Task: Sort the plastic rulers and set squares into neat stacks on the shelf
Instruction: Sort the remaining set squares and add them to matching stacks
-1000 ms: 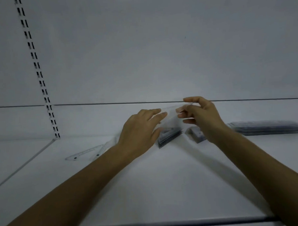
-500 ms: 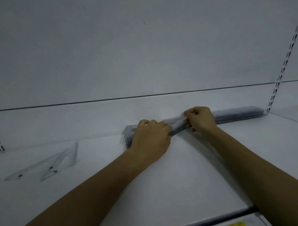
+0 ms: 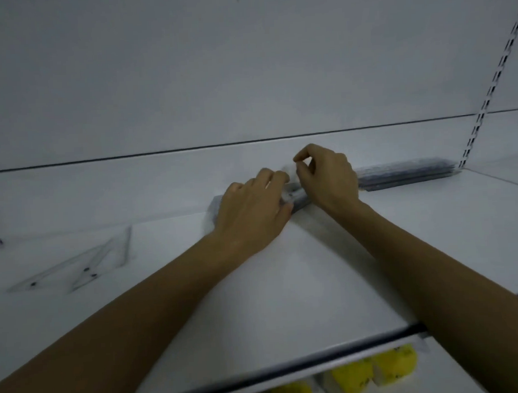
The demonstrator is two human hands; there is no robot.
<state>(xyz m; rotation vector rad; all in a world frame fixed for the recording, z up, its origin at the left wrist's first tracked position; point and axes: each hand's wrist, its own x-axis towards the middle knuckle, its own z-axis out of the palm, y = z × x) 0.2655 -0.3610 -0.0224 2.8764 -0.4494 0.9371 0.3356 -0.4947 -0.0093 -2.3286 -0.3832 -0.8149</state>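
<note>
- Your L hand (image 3: pixel 252 217) lies palm down on the near ruler stack (image 3: pixel 300 201), fingers curled over its far edge, thumb on the near side: it grips the stack.
- Your R hand (image 3: pixel 328 178) is just right of it, thumb & index tip pinched narrow above the stack. There's a pale blur at the tips; can't tell if it holds anything.
- That stack lies on the white shelf (image 3: pixel 285 284), far side, approx centre.
- Second ruler stack (image 3: pixel 408 175) sits far right, by the slotted upright (image 3: pixel 490 91).
- Clear set squares (image 3: pixel 77 266) lie flat at left, well apart from both stacks.
- Yellow packs (image 3: pixel 392 362) show below the shelf's near edge.
</note>
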